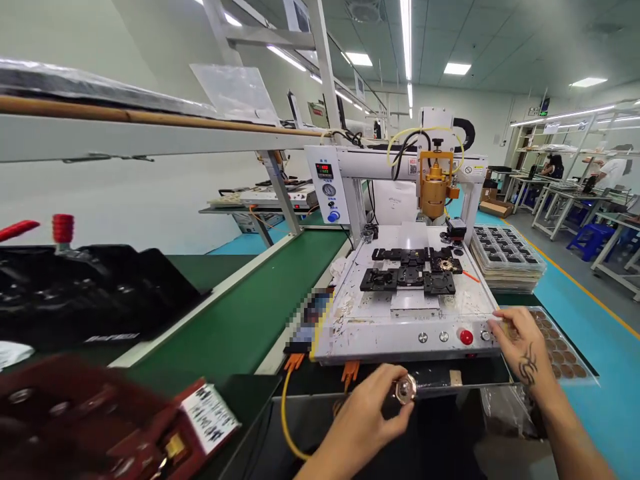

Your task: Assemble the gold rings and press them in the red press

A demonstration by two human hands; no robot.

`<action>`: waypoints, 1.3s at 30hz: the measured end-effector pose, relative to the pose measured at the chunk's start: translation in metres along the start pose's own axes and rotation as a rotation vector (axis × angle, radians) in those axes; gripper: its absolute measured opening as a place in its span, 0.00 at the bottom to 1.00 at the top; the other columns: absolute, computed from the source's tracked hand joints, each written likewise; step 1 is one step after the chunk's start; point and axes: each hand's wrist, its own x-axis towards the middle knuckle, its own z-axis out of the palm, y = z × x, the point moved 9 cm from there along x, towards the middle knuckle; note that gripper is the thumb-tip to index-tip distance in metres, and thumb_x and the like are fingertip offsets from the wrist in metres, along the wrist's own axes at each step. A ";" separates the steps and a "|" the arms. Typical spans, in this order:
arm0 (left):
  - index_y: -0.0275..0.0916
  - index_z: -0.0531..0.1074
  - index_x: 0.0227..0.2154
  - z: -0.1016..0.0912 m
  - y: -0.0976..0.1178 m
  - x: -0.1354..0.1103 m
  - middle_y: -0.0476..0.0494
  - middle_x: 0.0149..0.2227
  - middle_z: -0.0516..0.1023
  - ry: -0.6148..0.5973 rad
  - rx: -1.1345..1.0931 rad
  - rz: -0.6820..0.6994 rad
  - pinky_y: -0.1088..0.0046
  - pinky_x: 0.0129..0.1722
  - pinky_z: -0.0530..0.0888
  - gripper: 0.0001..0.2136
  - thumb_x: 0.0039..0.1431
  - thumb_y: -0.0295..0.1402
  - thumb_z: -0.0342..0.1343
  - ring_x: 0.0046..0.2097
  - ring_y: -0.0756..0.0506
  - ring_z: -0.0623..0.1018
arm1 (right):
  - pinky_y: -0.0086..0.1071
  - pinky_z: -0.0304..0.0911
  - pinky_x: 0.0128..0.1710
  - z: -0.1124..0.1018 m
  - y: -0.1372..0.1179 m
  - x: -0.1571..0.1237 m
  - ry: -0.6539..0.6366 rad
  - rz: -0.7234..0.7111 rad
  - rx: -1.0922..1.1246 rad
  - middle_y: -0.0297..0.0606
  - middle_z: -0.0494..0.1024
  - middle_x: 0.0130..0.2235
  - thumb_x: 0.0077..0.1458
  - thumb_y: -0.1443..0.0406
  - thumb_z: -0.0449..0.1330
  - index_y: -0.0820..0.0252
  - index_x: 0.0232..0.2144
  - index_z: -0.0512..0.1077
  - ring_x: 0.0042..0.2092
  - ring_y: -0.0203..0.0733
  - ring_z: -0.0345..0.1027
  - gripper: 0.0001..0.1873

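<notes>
My left hand (367, 417) pinches a small rose-gold, ring-shaped part (405, 389) between thumb and fingertips, in front of the white benchtop machine (350, 343). My right hand (523, 343) is at the machine's front right corner, beside a silver button (485, 335). Its thumb and index fingertip come together; whether something lies between them is hard to make out. A red button (466, 337) sits left of that hand. On the machine's bed lie black fixture blocks (410, 275), and one carries a gold round part (446, 265). A gold-coloured dispensing head (435, 190) hangs above them.
A tray of round brown pieces (560, 347) lies under my right forearm. Behind it rises a stack of clear trays (507, 250). A green belt (240, 307) runs left of the machine. Black equipment with red handles (63, 230) and a dark red fixture (90, 427) stand left.
</notes>
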 end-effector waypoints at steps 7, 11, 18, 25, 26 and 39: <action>0.44 0.74 0.47 0.078 -0.049 -0.032 0.35 0.61 0.81 -0.093 0.068 0.046 0.40 0.67 0.72 0.21 0.49 0.22 0.65 0.66 0.29 0.76 | 0.46 0.66 0.46 -0.003 0.006 -0.058 0.147 0.112 -0.048 0.41 0.75 0.38 0.66 0.52 0.63 0.54 0.36 0.73 0.42 0.52 0.70 0.14; 0.46 0.74 0.50 0.067 -0.053 -0.057 0.38 0.61 0.81 -0.091 0.026 0.031 0.42 0.68 0.72 0.22 0.51 0.23 0.64 0.66 0.31 0.76 | 0.41 0.71 0.42 0.038 -0.016 -0.088 -0.146 0.151 0.139 0.41 0.81 0.38 0.70 0.58 0.59 0.53 0.39 0.76 0.41 0.50 0.76 0.09; 0.43 0.75 0.50 0.057 -0.042 -0.037 0.37 0.51 0.84 -0.014 0.071 -0.025 0.45 0.60 0.78 0.19 0.55 0.25 0.64 0.56 0.32 0.82 | 0.51 0.74 0.55 0.108 -0.042 -0.114 -0.375 -0.026 0.223 0.44 0.86 0.48 0.68 0.68 0.56 0.51 0.48 0.80 0.52 0.55 0.80 0.14; 0.42 0.76 0.47 0.107 -0.028 -0.007 0.34 0.65 0.77 -0.209 -0.055 0.056 0.45 0.73 0.64 0.19 0.52 0.25 0.67 0.69 0.32 0.72 | 0.48 0.77 0.48 0.126 -0.035 -0.113 -0.449 -0.064 0.124 0.44 0.85 0.43 0.69 0.71 0.52 0.54 0.50 0.78 0.45 0.53 0.80 0.17; 0.42 0.76 0.48 0.110 -0.028 -0.009 0.34 0.65 0.77 -0.214 -0.060 0.056 0.44 0.73 0.64 0.19 0.53 0.25 0.67 0.69 0.32 0.72 | 0.46 0.77 0.47 0.125 -0.034 -0.114 -0.452 -0.068 0.110 0.44 0.85 0.42 0.70 0.71 0.52 0.54 0.50 0.78 0.44 0.52 0.80 0.16; 0.41 0.75 0.51 0.118 -0.027 -0.021 0.34 0.66 0.76 -0.260 -0.122 0.027 0.46 0.74 0.62 0.22 0.52 0.22 0.66 0.71 0.32 0.71 | 0.45 0.74 0.43 0.131 -0.032 -0.142 -0.361 -0.391 -0.011 0.49 0.84 0.45 0.72 0.68 0.58 0.59 0.58 0.77 0.43 0.51 0.76 0.16</action>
